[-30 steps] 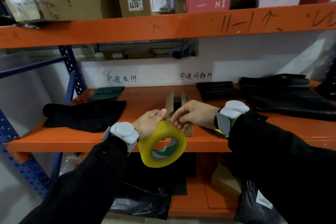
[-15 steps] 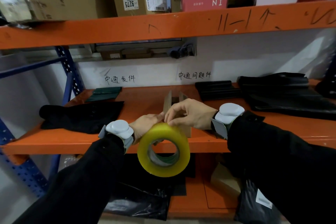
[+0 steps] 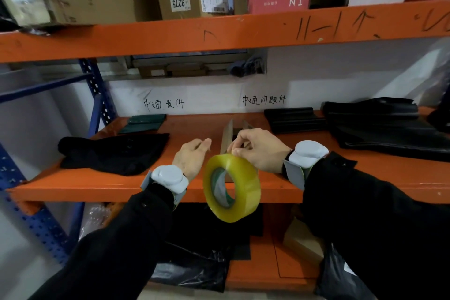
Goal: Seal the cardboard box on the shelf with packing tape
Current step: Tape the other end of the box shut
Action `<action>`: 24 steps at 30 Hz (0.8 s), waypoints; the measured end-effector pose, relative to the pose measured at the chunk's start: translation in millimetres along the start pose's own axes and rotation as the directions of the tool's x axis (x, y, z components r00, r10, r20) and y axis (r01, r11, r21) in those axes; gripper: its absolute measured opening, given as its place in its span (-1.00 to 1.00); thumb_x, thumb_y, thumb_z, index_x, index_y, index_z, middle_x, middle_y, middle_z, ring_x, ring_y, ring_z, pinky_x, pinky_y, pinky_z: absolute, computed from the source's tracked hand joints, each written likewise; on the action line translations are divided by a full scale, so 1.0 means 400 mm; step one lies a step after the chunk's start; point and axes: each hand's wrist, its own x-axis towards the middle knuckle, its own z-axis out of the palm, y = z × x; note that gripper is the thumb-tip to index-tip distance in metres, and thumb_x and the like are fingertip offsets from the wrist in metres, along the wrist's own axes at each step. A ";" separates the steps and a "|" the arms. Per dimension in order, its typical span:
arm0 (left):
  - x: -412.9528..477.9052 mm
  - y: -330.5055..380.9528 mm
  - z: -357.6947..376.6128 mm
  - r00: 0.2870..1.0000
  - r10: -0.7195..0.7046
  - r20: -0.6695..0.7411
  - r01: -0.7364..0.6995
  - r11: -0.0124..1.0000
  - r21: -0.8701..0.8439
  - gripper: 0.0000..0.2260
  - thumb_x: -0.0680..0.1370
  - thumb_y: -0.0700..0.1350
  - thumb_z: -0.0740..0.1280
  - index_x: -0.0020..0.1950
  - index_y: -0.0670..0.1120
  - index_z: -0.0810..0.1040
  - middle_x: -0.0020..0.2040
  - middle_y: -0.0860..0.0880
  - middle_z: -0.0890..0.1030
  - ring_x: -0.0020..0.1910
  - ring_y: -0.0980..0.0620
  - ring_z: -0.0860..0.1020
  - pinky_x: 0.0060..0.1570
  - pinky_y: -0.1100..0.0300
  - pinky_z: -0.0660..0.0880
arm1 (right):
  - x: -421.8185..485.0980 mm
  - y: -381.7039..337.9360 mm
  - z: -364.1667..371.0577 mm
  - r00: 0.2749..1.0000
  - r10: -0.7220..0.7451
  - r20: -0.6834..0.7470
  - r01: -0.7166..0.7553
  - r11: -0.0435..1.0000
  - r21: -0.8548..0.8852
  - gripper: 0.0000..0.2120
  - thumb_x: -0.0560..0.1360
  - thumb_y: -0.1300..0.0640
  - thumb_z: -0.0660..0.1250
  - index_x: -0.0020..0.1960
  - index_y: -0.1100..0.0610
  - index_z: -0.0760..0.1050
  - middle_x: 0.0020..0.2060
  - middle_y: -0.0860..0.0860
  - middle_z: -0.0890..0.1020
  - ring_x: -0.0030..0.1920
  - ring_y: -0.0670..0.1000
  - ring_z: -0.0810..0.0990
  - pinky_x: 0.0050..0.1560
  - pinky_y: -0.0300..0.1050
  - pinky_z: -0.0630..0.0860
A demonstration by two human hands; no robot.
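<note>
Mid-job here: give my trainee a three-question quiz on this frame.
1. True or false: the cardboard box already has its flaps closed.
2. Which hand pinches the top of the tape roll: A) left hand, B) right hand?
3. Fill in: left of the box on the orange shelf lies a black ___.

Key: 1 false, flaps stand up; 2 B; 3 garment.

Black sleeves [image 3: 379, 226] and a pale grey puck-shaped band [image 3: 170, 175] on each wrist.
</note>
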 end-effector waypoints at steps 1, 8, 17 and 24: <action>-0.008 -0.003 0.000 1.000 -0.004 0.006 0.004 1.000 0.027 -0.59 0.49 0.35 0.18 -0.22 0.05 0.54 -0.29 -0.01 0.56 -0.22 -0.14 0.52 -0.03 -0.09 0.52 | 0.005 -0.002 0.004 0.999 0.029 -0.028 -0.029 0.999 -0.015 -0.85 0.51 0.13 0.39 -0.22 -0.04 0.54 -0.04 -0.12 0.71 -0.16 -0.21 0.56 -0.05 -0.25 0.48; -0.099 0.041 0.014 0.982 0.180 -0.052 -0.171 0.974 0.146 -0.51 0.48 0.43 0.19 0.03 0.01 0.45 -0.18 0.00 0.62 -0.14 -0.01 0.59 -0.06 0.03 0.49 | 0.010 -0.021 0.017 0.974 0.200 -0.110 -0.207 0.977 -0.057 -0.78 0.49 0.22 0.28 -0.27 0.00 0.58 -0.13 0.01 0.66 -0.12 0.04 0.64 -0.10 -0.13 0.59; -0.087 0.008 0.054 0.935 0.158 0.317 -0.040 0.936 -0.351 -0.11 0.38 0.24 0.46 0.58 0.22 0.05 0.07 -0.14 0.71 0.01 -0.15 0.69 0.06 -0.06 0.62 | 0.006 -0.019 -0.003 0.968 0.231 -0.102 -0.237 0.970 -0.052 -0.91 0.50 0.13 0.38 -0.17 0.03 0.63 -0.17 -0.07 0.67 -0.09 -0.02 0.65 -0.07 -0.18 0.56; -0.065 -0.024 0.089 0.924 0.103 0.368 -0.004 0.965 -0.261 -0.30 0.40 0.35 0.45 0.47 0.39 0.22 0.41 0.09 0.50 0.33 -0.07 0.53 0.30 -0.20 0.46 | -0.009 0.012 0.011 0.972 0.225 -0.062 -0.227 0.973 -0.036 -0.88 0.49 0.10 0.42 -0.23 -0.01 0.60 -0.16 -0.07 0.68 -0.09 -0.02 0.65 -0.01 -0.11 0.58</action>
